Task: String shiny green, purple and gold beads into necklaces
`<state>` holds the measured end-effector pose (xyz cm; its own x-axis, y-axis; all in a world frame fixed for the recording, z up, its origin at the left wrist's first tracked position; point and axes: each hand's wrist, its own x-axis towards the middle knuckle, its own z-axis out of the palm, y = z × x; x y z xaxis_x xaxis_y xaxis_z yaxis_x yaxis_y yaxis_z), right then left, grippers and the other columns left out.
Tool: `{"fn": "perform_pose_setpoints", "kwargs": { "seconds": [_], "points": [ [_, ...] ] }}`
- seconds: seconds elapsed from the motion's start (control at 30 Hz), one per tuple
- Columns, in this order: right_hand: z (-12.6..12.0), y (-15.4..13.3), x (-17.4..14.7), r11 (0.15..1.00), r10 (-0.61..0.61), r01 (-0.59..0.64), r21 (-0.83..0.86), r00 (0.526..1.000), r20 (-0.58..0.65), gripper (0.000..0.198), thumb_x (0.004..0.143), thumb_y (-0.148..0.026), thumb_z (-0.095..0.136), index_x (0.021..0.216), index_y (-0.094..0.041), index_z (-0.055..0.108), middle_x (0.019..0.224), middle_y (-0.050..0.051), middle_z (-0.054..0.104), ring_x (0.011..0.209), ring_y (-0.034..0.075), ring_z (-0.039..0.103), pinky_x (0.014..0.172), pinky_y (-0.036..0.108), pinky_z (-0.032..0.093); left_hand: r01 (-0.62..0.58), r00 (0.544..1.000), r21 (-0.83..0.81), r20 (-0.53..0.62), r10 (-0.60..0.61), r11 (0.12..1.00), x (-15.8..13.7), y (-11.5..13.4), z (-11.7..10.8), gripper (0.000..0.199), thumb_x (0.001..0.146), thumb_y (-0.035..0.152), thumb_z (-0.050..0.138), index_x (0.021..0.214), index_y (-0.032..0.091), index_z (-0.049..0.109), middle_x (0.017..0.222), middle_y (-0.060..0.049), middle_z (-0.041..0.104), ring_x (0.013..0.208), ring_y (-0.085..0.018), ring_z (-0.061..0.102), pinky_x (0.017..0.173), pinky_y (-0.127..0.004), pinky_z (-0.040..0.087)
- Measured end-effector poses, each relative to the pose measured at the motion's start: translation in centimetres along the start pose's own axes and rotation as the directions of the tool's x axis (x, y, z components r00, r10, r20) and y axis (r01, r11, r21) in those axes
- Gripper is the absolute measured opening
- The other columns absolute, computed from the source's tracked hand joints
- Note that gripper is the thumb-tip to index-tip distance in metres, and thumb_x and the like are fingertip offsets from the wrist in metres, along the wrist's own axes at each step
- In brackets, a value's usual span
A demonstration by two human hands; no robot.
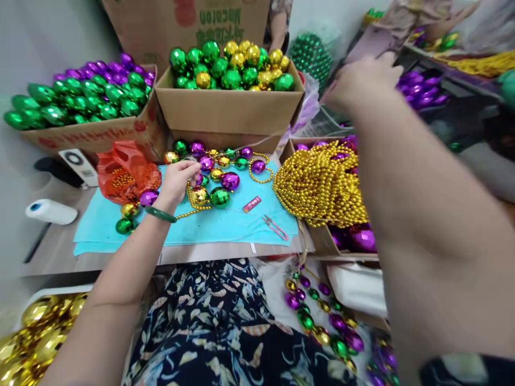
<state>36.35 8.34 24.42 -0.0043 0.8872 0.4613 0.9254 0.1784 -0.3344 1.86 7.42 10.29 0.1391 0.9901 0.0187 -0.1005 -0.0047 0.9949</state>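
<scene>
My left hand (181, 181), with a green bangle (160, 214) at the wrist, pinches a thin thread (237, 147) above the turquoise cloth (237, 228). Under and beside its fingertips lie strung beads: a purple bead (230, 181), a green bead (219, 197), a gold bead (199, 196) and small gold bead strands (260, 178). Off to the upper right my right hand (364, 83) is stretched out at arm's length, blurred. The thread runs toward its closed thumb side; the exact grip is smeared. Pink thread snips (276, 227) and a small red label (251, 204) lie on the cloth.
Behind stand a box (229, 110) of green and gold beads and another box (100, 134) of green and purple ones. An orange bag (127, 174) and white thread cone (51, 211) are left. Gold bead strands (317, 185) lie right; finished necklaces (317, 321) hang below.
</scene>
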Motion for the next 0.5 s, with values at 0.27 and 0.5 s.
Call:
{"fn": "perform_pose_setpoints", "kwargs": {
  "seconds": [0.27,0.5],
  "points": [
    [11.8,-4.8,-21.0,0.831,0.537,-0.309,-0.463,0.663,0.521,0.02,0.082,-0.029,0.059,0.086,-0.013,0.069,0.086,0.017,0.069,0.083,0.026,0.067,0.071,0.033,0.046,0.143,0.989,-0.002,0.04,-0.143,0.99,-2.0,-2.4,0.9,0.019,0.06,0.029,0.075,0.067,0.012,0.068,0.062,-0.003,0.062,0.048,-0.007,0.048,0.039,-0.017,0.031],
    [15.4,-1.3,-28.3,0.819,0.574,-0.431,-0.379,0.64,0.51,0.014,0.085,-0.027,0.049,0.088,-0.017,0.056,0.099,0.017,0.064,0.094,0.029,0.062,0.077,0.036,0.044,0.236,0.969,-0.052,0.08,-0.232,0.97,-1.8,-3.0,-0.2,0.023,0.058,0.031,0.079,0.068,0.012,0.069,0.071,-0.006,0.066,0.05,-0.007,0.049,0.039,-0.017,0.032]
  ]
}}
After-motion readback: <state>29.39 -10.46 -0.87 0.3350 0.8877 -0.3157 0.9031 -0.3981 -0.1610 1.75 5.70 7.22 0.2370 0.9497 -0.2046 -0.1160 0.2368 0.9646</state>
